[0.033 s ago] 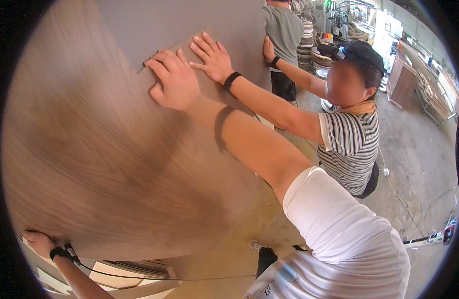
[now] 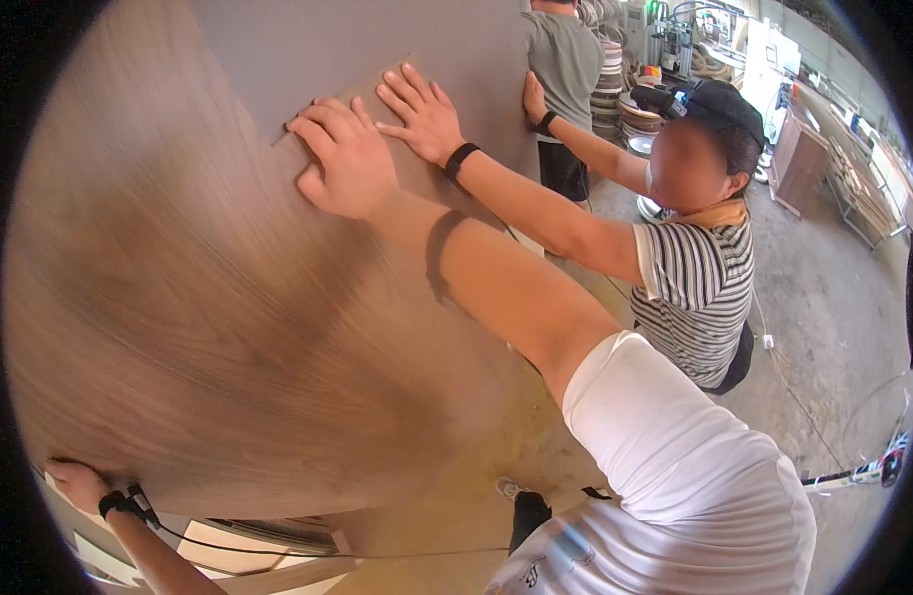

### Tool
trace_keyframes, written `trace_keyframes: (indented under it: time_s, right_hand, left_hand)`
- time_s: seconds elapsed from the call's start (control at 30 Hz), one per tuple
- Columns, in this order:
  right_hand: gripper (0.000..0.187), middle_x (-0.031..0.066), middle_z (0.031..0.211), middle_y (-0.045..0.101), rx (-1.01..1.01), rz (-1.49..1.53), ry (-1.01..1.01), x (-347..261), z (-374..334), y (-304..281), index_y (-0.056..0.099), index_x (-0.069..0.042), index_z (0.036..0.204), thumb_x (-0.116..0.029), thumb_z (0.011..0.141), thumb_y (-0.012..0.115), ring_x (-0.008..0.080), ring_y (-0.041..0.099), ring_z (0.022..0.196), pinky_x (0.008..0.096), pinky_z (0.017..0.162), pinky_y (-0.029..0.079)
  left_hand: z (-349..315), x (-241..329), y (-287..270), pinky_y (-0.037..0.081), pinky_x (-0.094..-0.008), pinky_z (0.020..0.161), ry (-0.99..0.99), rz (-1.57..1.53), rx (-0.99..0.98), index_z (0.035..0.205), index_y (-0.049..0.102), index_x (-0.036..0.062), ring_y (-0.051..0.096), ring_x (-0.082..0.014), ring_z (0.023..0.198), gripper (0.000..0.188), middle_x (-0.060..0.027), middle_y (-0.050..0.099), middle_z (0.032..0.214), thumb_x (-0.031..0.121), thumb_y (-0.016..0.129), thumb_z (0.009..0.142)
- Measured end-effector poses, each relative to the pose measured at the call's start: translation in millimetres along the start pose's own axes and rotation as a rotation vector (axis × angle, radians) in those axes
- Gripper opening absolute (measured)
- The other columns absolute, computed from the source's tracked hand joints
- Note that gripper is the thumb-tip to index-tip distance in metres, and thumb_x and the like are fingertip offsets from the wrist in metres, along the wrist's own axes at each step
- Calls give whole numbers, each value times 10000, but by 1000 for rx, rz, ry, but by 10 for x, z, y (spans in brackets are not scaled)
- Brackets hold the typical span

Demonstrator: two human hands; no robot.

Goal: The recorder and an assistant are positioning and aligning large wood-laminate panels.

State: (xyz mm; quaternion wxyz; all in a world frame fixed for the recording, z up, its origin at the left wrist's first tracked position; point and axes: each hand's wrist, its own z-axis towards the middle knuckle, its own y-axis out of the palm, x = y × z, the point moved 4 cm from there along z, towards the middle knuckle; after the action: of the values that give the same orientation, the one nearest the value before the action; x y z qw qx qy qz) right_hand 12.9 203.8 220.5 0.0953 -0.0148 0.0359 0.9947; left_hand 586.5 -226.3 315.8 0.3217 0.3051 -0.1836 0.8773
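Observation:
A large wood-grain panel (image 2: 179, 307) fills the left and middle of the view, its upper part plain grey. My right hand (image 2: 349, 159) is bent over a thin brown strip (image 2: 370, 89) lying against the panel, with fingertips at the strip's far edge. Just right of it, a co-worker's spread hand (image 2: 424, 116) presses on the same strip. At the lower left, my left hand (image 2: 77, 486) grips the panel's bottom edge; its fingers are partly hidden there.
The co-worker in a striped shirt (image 2: 699, 288) crouches at my right, the other hand on the panel's side edge. Beyond stands another person in a grey shirt (image 2: 570, 59). Stacked rolls (image 2: 607, 89) and leaning boards (image 2: 863, 178) stand farther back. A black cable (image 2: 278, 550) runs below the panel.

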Motion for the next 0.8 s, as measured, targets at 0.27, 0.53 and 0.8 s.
trace_keyframes:
  time_s: [0.27,0.53,0.8]
  right_hand:
    - [537,134,1360,657,6,17,1,-57,-12,44,692,-95,1308,-166,777,648,371,578,1390,682,1234,390]
    - [534,132,1357,660,7,-4,1,-69,-27,32,692,-92,1304,-167,776,653,371,572,1406,680,1230,397]
    - [539,128,1358,660,-9,-10,-15,-6,-53,39,688,-87,1306,-171,774,657,381,572,1404,680,1235,391]
  left_hand:
    - [341,-396,131,494,-592,1146,28,-22,64,1542,613,0,617,-560,1331,867,-302,646,1508,695,332,1107]
    - [245,-307,68,484,-590,1154,31,-45,51,1534,622,-7,611,-551,1350,929,-308,636,1519,757,350,1080]
    - [-11,-95,91,446,-510,1241,3,-49,30,1598,564,16,556,-475,1468,843,-230,574,1630,670,333,1120]
